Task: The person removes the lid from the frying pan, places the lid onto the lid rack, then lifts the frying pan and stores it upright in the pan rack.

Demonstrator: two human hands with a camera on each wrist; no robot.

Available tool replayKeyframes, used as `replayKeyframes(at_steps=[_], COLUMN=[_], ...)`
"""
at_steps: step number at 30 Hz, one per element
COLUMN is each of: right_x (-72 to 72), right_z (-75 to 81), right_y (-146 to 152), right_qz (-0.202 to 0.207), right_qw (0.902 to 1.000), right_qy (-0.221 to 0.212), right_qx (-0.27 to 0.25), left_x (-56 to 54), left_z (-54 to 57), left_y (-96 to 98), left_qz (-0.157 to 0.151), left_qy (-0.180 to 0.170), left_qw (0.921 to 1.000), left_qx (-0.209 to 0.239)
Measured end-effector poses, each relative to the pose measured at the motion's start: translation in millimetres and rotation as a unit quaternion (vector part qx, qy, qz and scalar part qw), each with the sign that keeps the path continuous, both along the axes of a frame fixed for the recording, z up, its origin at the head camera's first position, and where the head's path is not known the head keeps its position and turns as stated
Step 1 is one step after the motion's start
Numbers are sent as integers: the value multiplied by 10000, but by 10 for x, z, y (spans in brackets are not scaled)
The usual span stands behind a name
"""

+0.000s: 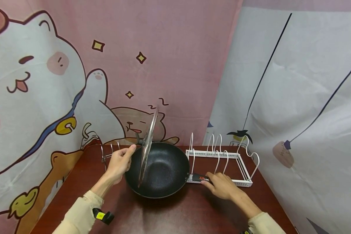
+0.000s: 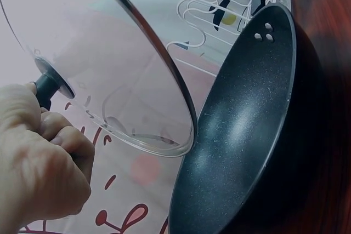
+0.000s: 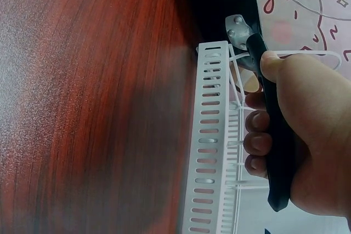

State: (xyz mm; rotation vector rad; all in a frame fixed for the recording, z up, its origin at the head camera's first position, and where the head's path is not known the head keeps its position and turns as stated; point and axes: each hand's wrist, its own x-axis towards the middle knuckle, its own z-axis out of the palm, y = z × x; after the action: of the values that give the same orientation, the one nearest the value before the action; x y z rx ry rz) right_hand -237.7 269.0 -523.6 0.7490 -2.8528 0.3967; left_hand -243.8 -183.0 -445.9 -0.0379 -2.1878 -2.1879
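Observation:
A black wok (image 1: 166,172) is in the middle of the head view, its dark inside facing up. My right hand (image 1: 222,185) grips the wok's black handle (image 3: 278,152), fingers curled round it. Above the wok's left side, a clear glass lid (image 1: 148,139) with a metal rim is held nearly upright. My left hand (image 1: 118,165) holds this lid by its black knob (image 2: 48,87). In the left wrist view the lid's lower edge overlaps the wok's rim (image 2: 285,108); whether they touch I cannot tell.
A white rack (image 1: 243,183) with several wire loops stands on the right of the brown table (image 1: 163,217), beneath the wok's handle. Behind my left hand stands a smaller wire rack (image 1: 102,154). A printed curtain (image 1: 178,58) hangs behind the table.

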Motion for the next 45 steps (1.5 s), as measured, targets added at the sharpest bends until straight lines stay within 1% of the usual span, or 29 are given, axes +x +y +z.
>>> replayKeyframes(at_steps=[9, 14, 19, 26, 35, 41, 45], right_x=[1, -1, 3, 20, 20, 19, 15], right_z=[4, 13, 5, 2, 22, 24, 19], right_y=[-2, -1, -7, -12, -6, -7, -7], right_qz=[-5, -23, -10, 9, 20, 51, 33], right_qw=[10000, 10000, 10000, 10000, 10000, 10000, 10000], right_qy=[-49, -56, -27, 38, 16, 24, 22], right_qx=[11, -2, -13, -51, -23, -36, -27], left_x=[23, 35, 45, 67, 100, 109, 117], left_z=[21, 16, -5, -2, 13, -3, -10], left_y=[-2, -19, -60, -108, -143, -181, -202], left_qz=[148, 196, 197, 188, 346, 448, 519], left_qy=[-246, -329, -318, -346, -372, -404, -451], left_qw=[9995, 9991, 9992, 9987, 9982, 9968, 9960], left_qx=[157, 162, 151, 308, 332, 527, 575])
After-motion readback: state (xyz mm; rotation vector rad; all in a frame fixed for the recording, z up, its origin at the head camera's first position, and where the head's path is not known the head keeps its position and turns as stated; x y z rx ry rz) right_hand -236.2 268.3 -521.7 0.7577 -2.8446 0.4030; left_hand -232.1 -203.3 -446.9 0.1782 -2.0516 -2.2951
